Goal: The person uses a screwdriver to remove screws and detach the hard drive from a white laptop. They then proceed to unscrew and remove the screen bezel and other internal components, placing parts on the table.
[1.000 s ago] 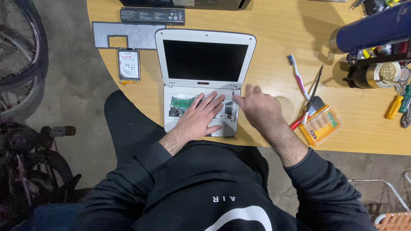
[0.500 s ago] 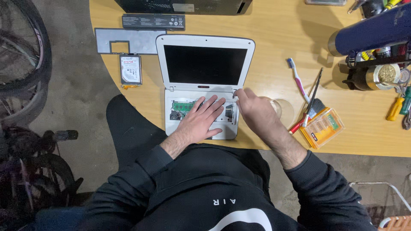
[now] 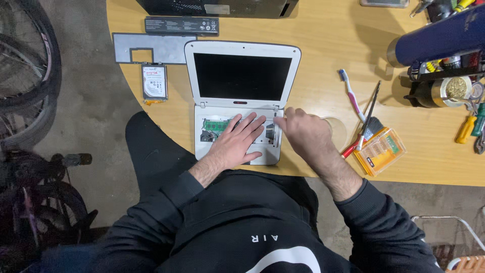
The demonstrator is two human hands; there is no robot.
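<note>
A small white laptop [image 3: 242,50] lies open on the wooden table [image 3: 328,55] with its dark screen tilted back. The keyboard cover is off, so a green circuit board [image 3: 214,124] shows in the base. My left hand [image 3: 237,144] rests flat on the base with its fingers spread, holding nothing. My right hand [image 3: 303,134] sits at the base's right rear corner by the hinge. Its thumb and forefinger are close together there. Whether they pinch anything is hidden.
Left of the laptop lie a hard drive [image 3: 154,82], a grey cover panel [image 3: 166,48] and a black battery [image 3: 182,25]. To the right are a clear round dish [image 3: 337,132], a toothbrush [image 3: 350,93], a brush [image 3: 371,108], an orange bit case [image 3: 379,150], a blue cylinder [image 3: 439,38] and screwdrivers [image 3: 465,129]. Bicycle wheels [image 3: 25,76] stand left.
My right hand has moved left from the table beside the dish to the laptop's right rear corner. My left hand has stayed flat on the base.
</note>
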